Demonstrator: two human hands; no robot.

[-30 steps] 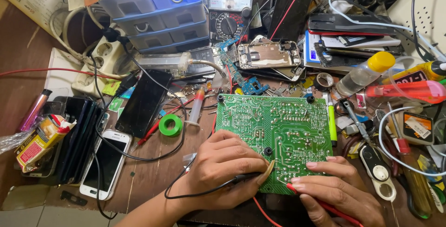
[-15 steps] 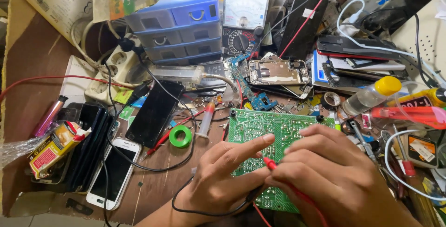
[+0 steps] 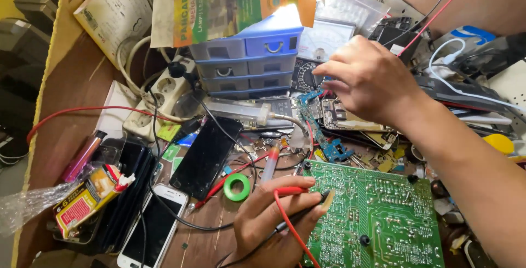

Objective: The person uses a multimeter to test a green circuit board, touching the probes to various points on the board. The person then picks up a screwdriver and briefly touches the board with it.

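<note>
Head view: my left hand (image 3: 274, 221) grips both meter probes, the black one (image 3: 307, 213) and the red one (image 3: 290, 191), fingers closed around them, with the black tip resting at the left edge of the green circuit board (image 3: 378, 218). My right hand (image 3: 372, 81) is up beyond the board's far edge at the dial of the analog multimeter (image 3: 323, 54), fingertips pinched at its selector knob; whether they actually clasp the knob I cannot tell. As I judge it, the board is laid out solder side up and the probes are ready, but no probing is under way: the red tip is off the board and the meter is being set. The bench around the board is crowded. Just beyond it lie a stripped phone chassis (image 3: 350, 117) and small blue board scraps (image 3: 329, 150); to its left sit a roll of green tape (image 3: 238, 187), a dark phone lying face up (image 3: 205, 158), a white phone (image 3: 153, 227) and a stack of black cases (image 3: 123, 191). A blue drawer cabinet (image 3: 246, 62) and a white power strip (image 3: 159, 101) stand farther back. Red and black leads cross the bench left of the board, likely to snag the probes.
</note>
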